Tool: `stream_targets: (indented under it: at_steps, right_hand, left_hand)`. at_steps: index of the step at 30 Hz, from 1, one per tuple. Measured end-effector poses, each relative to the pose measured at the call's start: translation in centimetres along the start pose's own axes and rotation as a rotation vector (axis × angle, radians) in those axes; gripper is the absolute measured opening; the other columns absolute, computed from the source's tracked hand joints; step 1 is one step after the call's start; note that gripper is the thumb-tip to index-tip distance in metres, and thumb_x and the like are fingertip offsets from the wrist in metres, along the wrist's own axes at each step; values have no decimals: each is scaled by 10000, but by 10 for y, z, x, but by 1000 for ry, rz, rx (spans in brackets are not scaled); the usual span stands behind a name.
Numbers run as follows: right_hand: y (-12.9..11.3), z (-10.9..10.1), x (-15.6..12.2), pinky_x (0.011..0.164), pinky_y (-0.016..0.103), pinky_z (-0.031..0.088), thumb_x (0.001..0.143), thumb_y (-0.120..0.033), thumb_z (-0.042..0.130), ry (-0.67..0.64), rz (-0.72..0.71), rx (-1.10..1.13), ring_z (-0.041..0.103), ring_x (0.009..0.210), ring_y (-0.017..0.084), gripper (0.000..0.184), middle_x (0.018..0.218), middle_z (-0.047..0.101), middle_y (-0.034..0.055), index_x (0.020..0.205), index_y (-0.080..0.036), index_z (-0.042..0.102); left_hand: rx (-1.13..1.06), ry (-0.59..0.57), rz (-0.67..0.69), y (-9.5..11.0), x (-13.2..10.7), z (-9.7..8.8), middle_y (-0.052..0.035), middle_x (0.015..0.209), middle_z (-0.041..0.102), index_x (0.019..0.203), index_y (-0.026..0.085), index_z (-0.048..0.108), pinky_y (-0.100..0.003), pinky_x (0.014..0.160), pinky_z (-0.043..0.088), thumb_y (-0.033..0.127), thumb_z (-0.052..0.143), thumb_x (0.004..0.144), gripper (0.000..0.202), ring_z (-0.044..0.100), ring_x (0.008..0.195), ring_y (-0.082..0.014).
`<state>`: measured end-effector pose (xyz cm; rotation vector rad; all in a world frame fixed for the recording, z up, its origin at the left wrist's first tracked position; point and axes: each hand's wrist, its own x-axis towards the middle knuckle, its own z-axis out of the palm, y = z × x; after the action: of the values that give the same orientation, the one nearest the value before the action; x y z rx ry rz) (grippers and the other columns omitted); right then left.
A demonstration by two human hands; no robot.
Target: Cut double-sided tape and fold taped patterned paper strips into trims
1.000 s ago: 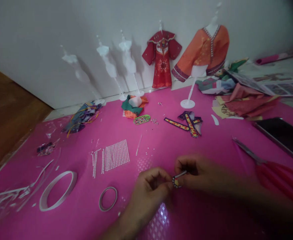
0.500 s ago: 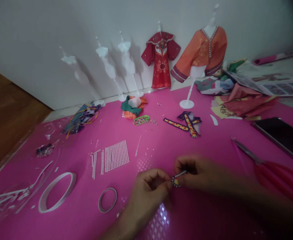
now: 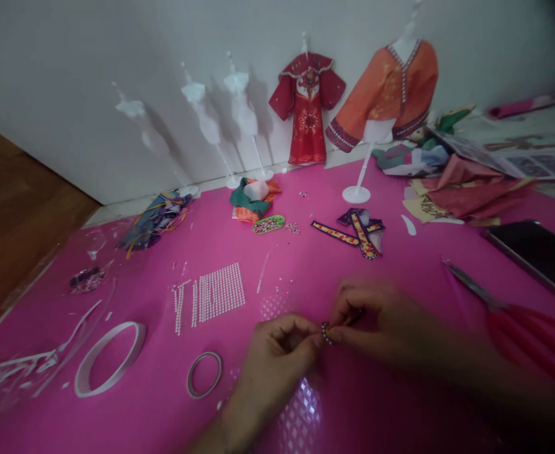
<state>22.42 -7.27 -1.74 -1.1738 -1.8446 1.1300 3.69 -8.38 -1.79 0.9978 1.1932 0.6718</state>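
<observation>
The bead-edged strip (image 3: 325,333) is set between the two hands, its beaded end turned toward the left hand (image 3: 280,356), its length apparently run back into the right hand (image 3: 376,315). It is pinched by the right thumb and fingers; whether it is gripped by the left's close-set fingertips cannot be told.

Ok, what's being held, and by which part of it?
A small bead-edged piece, pinched near its beaded end by the right grip. The left grip is at that end; its hold is unclear.
</observation>
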Motion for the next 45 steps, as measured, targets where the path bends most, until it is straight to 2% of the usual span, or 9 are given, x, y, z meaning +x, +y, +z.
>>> stream_targets:
  at_steps: [10,15,17,21,27,33,36,41,45]
  right_hand:
    - [4,0,1,573,245,428,774,-186,681,-28,28,7,587,630,124,80,687,620,-11,694,-180,680]
    - [3,4,1,562,254,424,785,-229,691,-38,119,70,572,620,131,97,677,628,-6,700,-187,672]
    - [4,5,1,558,257,422,781,-233,689,-45,159,97,558,619,133,56,689,624,-2,755,-184,682]
    - [6,4,2,555,258,402,786,-297,692,-84,166,126,523,620,127,148,722,592,-12,882,-185,701]
    - [1,0,1,535,242,344,816,-301,671,-129,166,91,465,598,106,156,691,539,-31,723,-182,632]
    - [0,1,1,537,246,335,806,-294,670,-117,159,119,460,596,106,154,703,542,-27,709,-182,629]
    - [1,2,2,539,248,335,801,-283,651,-106,165,114,456,595,109,143,697,547,-21,704,-179,631]
    - [-3,1,2,549,252,346,815,-305,637,-129,191,109,467,608,115,144,714,557,-13,746,-180,655]
    - [-6,0,2,550,244,345,790,-231,648,-125,169,74,464,612,110,57,724,548,-21,756,-186,655]
  left_hand:
    - [3,-22,-17,0,1,1,23,426,600,627,152,643,-176,384,391,285,684,658,143,525,346,-88]
    - [0,-12,1,-7,3,0,32,435,593,656,150,648,-166,381,378,272,738,621,155,506,360,-79]
    - [-10,-18,20,-11,5,0,37,429,586,666,150,648,-155,383,368,260,752,627,156,499,366,-72]
    - [-41,-36,35,-14,5,-1,45,424,582,663,152,639,-145,385,366,233,746,641,137,500,365,-65]
    - [-49,-61,8,-12,4,-3,33,442,603,653,155,620,-163,384,389,240,735,647,143,516,357,-77]
    - [-4,-44,35,-14,5,-3,61,423,551,694,173,598,-166,375,343,311,785,639,239,486,350,-78]
    - [30,-31,18,-13,3,-2,48,443,578,714,165,612,-164,406,363,315,799,657,247,518,383,-80]
    - [-59,-54,-18,-14,5,0,40,426,590,653,166,595,-171,378,387,315,798,641,252,519,349,-87]
    - [-79,-37,-6,-17,7,0,44,417,581,645,164,600,-168,367,388,294,786,631,227,517,345,-86]
